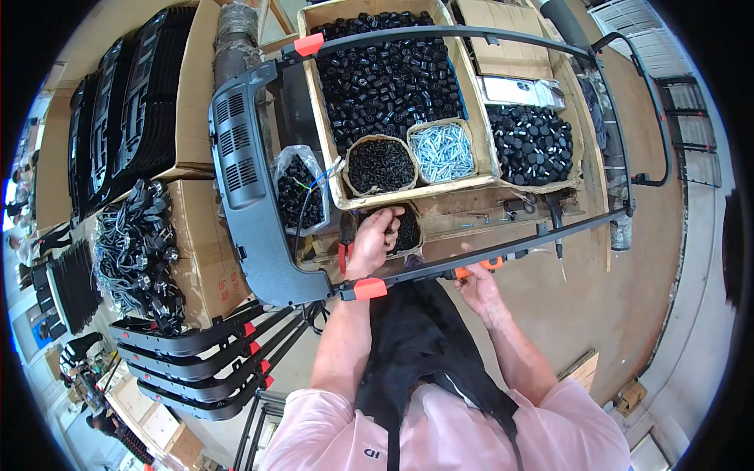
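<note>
My left hand [375, 238] is at a small container of black screws [408, 228], its fingers bent and closed together. What they hold, if anything, is too small to make out. My right hand [481, 290] grips an orange-and-black power screwdriver [487, 265] that points to the right, partly under a frame rail. Across the workbench lies a large black frame [542, 229] with red corner pieces and a vented grey plastic cover [243, 165] at its left end. Red-handled pliers [345, 242] are beside my left hand.
A wooden tray [326, 141] holds black plastic caps [393, 78], dark screws [381, 165] and silvery bolts [441, 151]. More round black caps [530, 145] fill a box at right. Stacked frames [188, 369] and a carton of cables [141, 251] stand at left.
</note>
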{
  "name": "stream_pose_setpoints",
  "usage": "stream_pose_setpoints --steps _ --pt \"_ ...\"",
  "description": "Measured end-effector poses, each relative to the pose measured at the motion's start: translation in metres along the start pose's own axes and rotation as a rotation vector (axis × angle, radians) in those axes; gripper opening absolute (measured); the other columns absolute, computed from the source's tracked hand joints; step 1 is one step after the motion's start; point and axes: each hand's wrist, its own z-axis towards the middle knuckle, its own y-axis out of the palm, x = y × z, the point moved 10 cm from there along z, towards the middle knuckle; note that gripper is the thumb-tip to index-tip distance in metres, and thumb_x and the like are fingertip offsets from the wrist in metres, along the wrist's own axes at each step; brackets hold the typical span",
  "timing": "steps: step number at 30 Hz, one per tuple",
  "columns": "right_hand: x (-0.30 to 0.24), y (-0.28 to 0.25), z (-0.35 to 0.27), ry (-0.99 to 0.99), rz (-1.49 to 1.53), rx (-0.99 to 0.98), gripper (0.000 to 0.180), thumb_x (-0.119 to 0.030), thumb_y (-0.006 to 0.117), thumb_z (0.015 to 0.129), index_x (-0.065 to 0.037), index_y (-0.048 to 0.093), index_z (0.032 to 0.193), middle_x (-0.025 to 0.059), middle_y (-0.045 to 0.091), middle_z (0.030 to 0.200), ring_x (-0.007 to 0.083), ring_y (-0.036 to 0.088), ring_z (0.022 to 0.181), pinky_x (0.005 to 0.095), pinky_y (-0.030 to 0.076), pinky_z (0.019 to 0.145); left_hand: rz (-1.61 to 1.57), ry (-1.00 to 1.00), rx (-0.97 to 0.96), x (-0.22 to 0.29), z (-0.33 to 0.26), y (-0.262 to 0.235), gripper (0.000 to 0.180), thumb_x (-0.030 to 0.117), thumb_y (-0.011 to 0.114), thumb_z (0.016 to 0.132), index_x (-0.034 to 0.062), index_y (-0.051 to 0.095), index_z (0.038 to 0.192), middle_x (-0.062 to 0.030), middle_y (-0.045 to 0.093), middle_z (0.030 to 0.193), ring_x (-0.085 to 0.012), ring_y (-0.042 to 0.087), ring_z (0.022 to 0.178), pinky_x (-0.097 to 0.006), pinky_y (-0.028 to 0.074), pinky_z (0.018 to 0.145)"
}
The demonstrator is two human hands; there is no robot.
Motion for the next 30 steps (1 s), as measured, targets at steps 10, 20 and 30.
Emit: stream_pose_setpoints --steps 10,20,30 --pt "-0.034 0.102 -0.107 -0.374 -0.904 -0.233 0.053 -0.006 0.079 0.091 -0.003 0.061 0.141 0.0103 0.072 0.129 0.0231 0.070 0.113 0.0425 0.059 0.100 -0.585 -0.070 -0.159 -0.011 -0.010 0.016 0.025 0.029 0.054 0.111 0.0050 0.062 0.114 -0.0085 0.062 0.105 -0.0182 0.059 0.082 -0.028 0.048 0.061" --pt "-0.115 0.225 -0.191 -0.754 -1.149 -0.409 0.054 0.001 0.086 0.082 -0.004 0.063 0.130 0.0139 0.073 0.125 0.0266 0.071 0.118 0.0417 0.057 0.106 -0.226 0.140 -0.100 0.009 -0.034 0.011 0.034 0.020 0.060 0.110 0.0026 0.064 0.138 -0.0054 0.071 0.115 -0.0156 0.070 0.101 -0.029 0.061 0.090" --pt "-0.143 0.269 -0.171 -0.800 -1.106 -0.565 0.054 -0.001 0.085 0.086 -0.003 0.060 0.133 0.0145 0.075 0.124 0.0214 0.072 0.115 0.0373 0.057 0.104 -0.012 0.099 -0.157 -0.023 -0.087 0.011 0.044 0.027 0.059 0.110 0.0023 0.056 0.147 -0.0003 0.061 0.085 -0.0067 0.049 0.058 -0.022 0.037 0.049"
